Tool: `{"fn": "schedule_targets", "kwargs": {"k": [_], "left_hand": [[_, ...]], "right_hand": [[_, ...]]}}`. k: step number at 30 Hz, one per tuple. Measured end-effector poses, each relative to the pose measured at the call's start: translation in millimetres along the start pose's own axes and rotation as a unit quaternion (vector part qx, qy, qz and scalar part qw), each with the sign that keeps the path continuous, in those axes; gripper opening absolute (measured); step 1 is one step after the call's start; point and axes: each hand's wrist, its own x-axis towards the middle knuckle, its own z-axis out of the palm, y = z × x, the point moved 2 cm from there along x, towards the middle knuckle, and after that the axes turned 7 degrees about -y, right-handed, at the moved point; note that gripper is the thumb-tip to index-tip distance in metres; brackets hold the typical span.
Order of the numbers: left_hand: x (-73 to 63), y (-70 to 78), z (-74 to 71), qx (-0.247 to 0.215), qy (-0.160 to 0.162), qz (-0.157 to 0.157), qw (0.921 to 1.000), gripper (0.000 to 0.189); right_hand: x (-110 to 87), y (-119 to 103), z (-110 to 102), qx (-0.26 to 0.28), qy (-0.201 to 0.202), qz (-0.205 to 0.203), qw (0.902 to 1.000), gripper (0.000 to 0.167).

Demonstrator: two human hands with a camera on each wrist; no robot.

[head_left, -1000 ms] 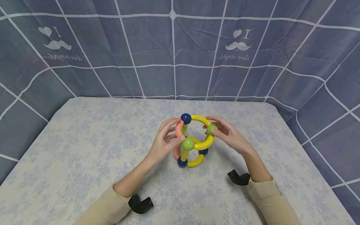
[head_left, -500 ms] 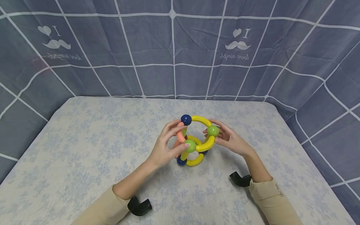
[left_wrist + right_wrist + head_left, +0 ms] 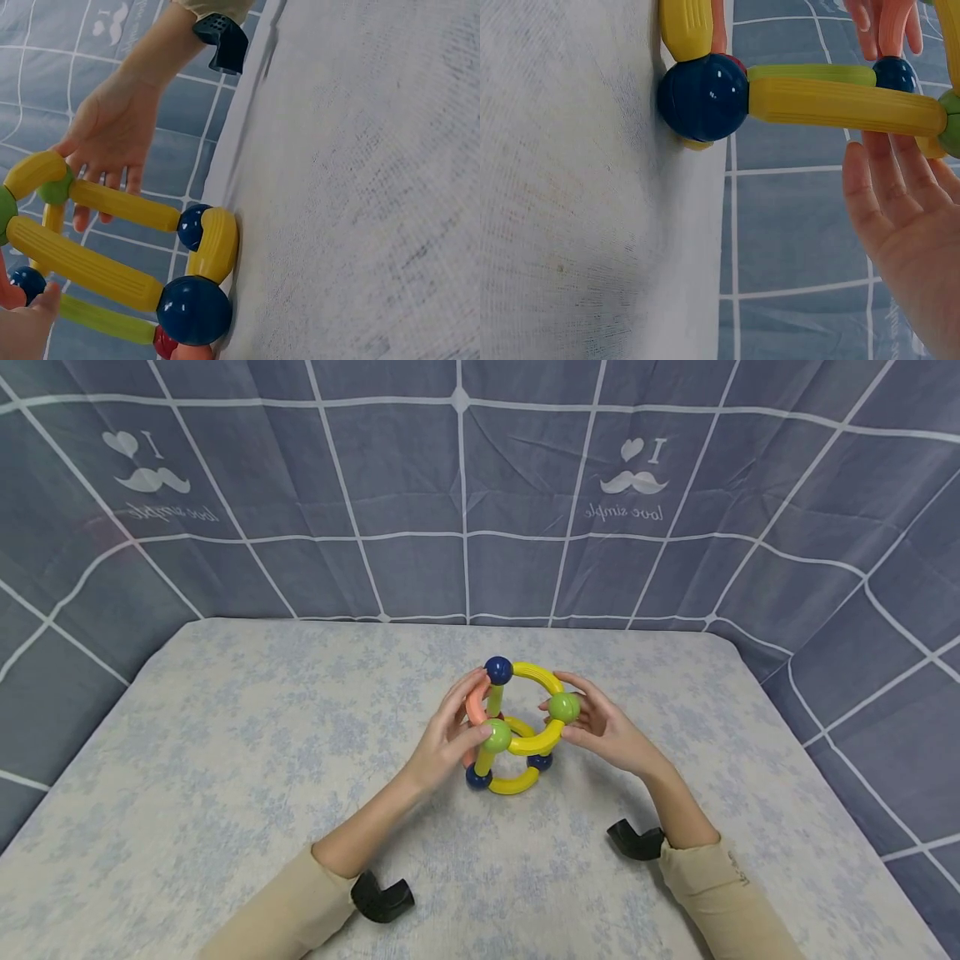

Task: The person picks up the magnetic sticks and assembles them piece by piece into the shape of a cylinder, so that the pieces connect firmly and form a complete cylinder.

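A ball-and-rod building toy (image 3: pixel 536 744) stands on the table, two rings one above the other joined by upright rods. Its curved rods are yellow and orange, with navy balls (image 3: pixel 498 671) and green balls at the joints. With the thumb against the near green ball (image 3: pixel 497 735) and the fingers around the orange curved rod (image 3: pixel 476 700), my left hand (image 3: pixel 442 742) grips the upper ring's left side. Around the right green ball (image 3: pixel 564 707), my right hand (image 3: pixel 613 731) holds the other side. A red ball (image 3: pixel 166 342) shows low in the left wrist view.
A pale, blue-patterned cloth (image 3: pixel 247 760) covers the table. Behind and beside it hangs a grey-blue gridded curtain (image 3: pixel 405 485). Black curved pieces (image 3: pixel 382 899) sit at both wrists.
The toy has shifted slightly left and away. A left finger that lay over the orange rod has moved behind it. My right thumb has gone from the green ball's face to below it.
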Motion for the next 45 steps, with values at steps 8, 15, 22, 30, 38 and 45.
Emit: {"fn": "schedule_targets", "kwargs": {"k": [8, 15, 22, 30, 38, 45], "left_hand": [[1.2, -2.7, 2.4, -0.035, -0.021, -0.020, 0.9990, 0.098], [3.2, -2.8, 2.5, -0.026, -0.018, -0.037, 0.9988, 0.092], [5.9, -2.8, 0.8, -0.024, -0.011, -0.057, 0.9980, 0.078], [9.5, -6.1, -2.9, -0.033, -0.013, -0.040, 0.9985, 0.073], [11.5, -10.0, -5.7, -0.039, -0.022, -0.030, 0.9985, 0.071], [11.6, -9.4, -6.7, -0.026, -0.029, -0.016, 0.9991, 0.070]], "right_hand": [[1.6, -1.8, -1.7, -0.006, -0.010, -0.006, 0.9999, 0.067], [2.8, -1.4, -3.3, -0.010, -0.010, -0.017, 0.9998, 0.060], [3.1, -1.3, -3.7, -0.009, -0.005, -0.025, 0.9996, 0.057], [3.5, -2.4, -2.7, 0.000, 0.006, -0.015, 0.9999, 0.056], [4.5, -2.2, -0.5, -0.007, 0.008, -0.039, 0.9992, 0.050], [4.2, -2.6, -0.1, -0.037, 0.017, -0.027, 0.9988, 0.042]]}}
